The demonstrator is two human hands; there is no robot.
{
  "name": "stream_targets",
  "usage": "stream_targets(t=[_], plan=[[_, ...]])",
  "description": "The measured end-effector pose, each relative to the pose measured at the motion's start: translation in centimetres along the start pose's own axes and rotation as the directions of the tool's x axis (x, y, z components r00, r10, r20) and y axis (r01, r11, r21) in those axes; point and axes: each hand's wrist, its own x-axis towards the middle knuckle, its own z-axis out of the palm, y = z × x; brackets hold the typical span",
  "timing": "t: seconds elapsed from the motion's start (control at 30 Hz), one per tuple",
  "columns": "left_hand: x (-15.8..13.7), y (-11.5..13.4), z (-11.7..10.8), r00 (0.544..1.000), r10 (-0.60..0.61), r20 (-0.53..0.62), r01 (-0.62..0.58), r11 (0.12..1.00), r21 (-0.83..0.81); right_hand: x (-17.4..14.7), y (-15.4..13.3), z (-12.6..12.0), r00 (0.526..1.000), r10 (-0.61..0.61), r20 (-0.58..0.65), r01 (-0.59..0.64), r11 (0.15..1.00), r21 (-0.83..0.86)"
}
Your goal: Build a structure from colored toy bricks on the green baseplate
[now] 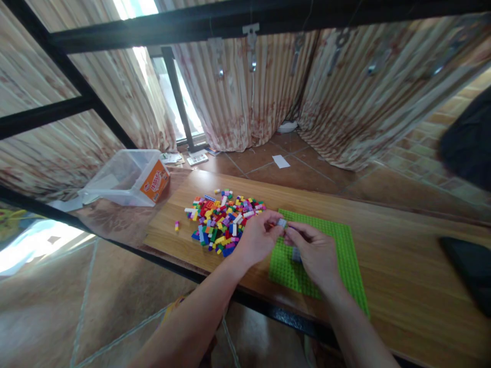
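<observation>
Both of my hands come together over the left part of a green studded baseplate (345, 255). Between their fingertips is a small light grey-blue toy brick (282, 223). My left hand (258, 237) pinches it from the left, and my right hand (315, 250) closes on it from the right. Fingers hide part of the brick, so I cannot tell whether it is one piece or several joined. Another grey-blue brick (296, 254) shows on the baseplate beside my right hand, partly covered. Left of my left hand lies a heap of mixed coloured bricks (220, 225).
The wooden table (406, 266) has a dark flat device (468, 271) at its right end. One pink and yellow brick (177, 225) lies apart from the heap. A clear plastic bin (118, 171) with an orange label stands beyond the table's left end. A black metal bar (172, 30) crosses above.
</observation>
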Motion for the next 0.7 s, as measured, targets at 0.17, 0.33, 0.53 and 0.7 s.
stream_targets(t=[0.17,0.33,0.53,0.7], plan=[[1.1,0.6,-2.9,0.966,-0.155,-0.205,0.103,0.964,-0.247,-0.1,0.9,1.6,0.981,-0.170,0.094,0.192,0.925,-0.327],[1.1,0.0,-3.8,0.973,-0.189,-0.133,0.162,0.968,-0.191,-0.1,1.1,2.8,0.947,-0.238,0.214,0.315,0.814,-0.488],[1.0,-0.6,-3.8,0.988,-0.138,-0.068,0.131,0.986,-0.105,-0.3,1.0,2.9,0.932,-0.255,0.257,0.351,0.810,-0.470],[0.9,0.2,-3.0,0.988,-0.156,-0.007,0.155,0.984,-0.093,-0.7,0.6,2.2,0.934,-0.327,0.141,0.356,0.848,-0.392]])
